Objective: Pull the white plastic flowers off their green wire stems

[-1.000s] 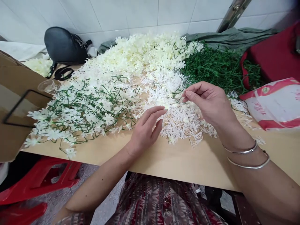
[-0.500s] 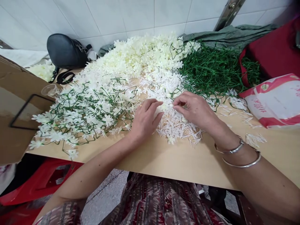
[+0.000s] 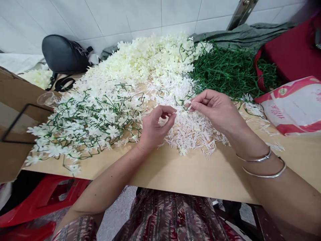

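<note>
My left hand [image 3: 156, 129] hovers over the front of a pile of thin white stamen-like sticks [image 3: 187, 130], thumb and forefinger pinched together. A whitish speck shows at its fingertips, too small to name. Facing it, my right hand [image 3: 215, 108] is closed in a pinch as well; what lies between its fingers is too small to make out against the white and green behind. To the left lie white artificial flowers on green stems [image 3: 92, 117]. Behind the sticks rises a heap of loose cream petals [image 3: 150, 57], with a tangle of bare green stems [image 3: 225, 70] to its right.
A cardboard box [image 3: 15, 127] stands at the left table edge, near a clear plastic cup [image 3: 47, 98] and a black bag [image 3: 65, 55]. On the right are a white and pink packet [image 3: 296, 105] and a red bag [image 3: 296, 50]. A red stool [image 3: 37, 201] is below left.
My left thumb and forefinger have closed from apart into a pinch. My right hand has shifted slightly up and to the right, still pinched. The view has moved a little.
</note>
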Motion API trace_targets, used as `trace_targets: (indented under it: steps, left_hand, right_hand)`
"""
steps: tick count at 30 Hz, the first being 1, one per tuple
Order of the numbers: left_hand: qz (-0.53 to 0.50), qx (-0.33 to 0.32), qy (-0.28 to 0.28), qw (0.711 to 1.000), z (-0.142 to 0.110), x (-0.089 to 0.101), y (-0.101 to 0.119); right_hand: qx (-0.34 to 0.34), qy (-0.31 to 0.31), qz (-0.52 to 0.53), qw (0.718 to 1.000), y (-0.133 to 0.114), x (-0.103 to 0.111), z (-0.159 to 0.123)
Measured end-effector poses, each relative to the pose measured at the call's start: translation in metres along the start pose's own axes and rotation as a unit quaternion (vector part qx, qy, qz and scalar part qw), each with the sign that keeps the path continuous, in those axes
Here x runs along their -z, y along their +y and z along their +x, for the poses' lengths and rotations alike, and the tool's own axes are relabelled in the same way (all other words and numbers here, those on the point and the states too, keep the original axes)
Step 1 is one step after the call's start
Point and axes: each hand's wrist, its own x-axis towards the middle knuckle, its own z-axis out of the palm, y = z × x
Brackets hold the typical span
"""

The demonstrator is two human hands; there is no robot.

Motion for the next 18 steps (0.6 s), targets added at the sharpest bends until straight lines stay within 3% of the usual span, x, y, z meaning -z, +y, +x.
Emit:
trace_targets:
  steps: [5,8,11,13,15,18]
  left_hand:
    - [-0.068,0.018,-0.047,0.996,-0.001,0.001,0.001]
    - [-0.081,0.021,-0.075,0.994,-0.002,0.001,-0.003]
    - [-0.077,0.036,-0.06,0.995,-0.001,0.002,-0.007]
    - [-0.077,0.048,-0.042,0.995,0.0,0.003,-0.009]
    - [-0.084,0.057,-0.034,0.994,0.001,0.003,-0.009]
    - [-0.093,0.059,-0.03,0.993,0.001,0.003,-0.008]
  right_hand:
    - [-0.044,-0.03,0.116,0.992,-0.005,-0.002,-0.001]
    - [-0.056,-0.041,0.123,0.99,-0.009,-0.001,-0.002]
    - [-0.047,-0.028,0.113,0.992,-0.009,0.003,-0.001]
    - [-0.013,0.0,0.046,0.999,-0.007,0.007,0.0]
    - [0.054,0.031,-0.093,0.994,-0.005,0.011,0.0]
    - [0.175,0.013,-0.294,0.939,-0.002,0.012,-0.003]
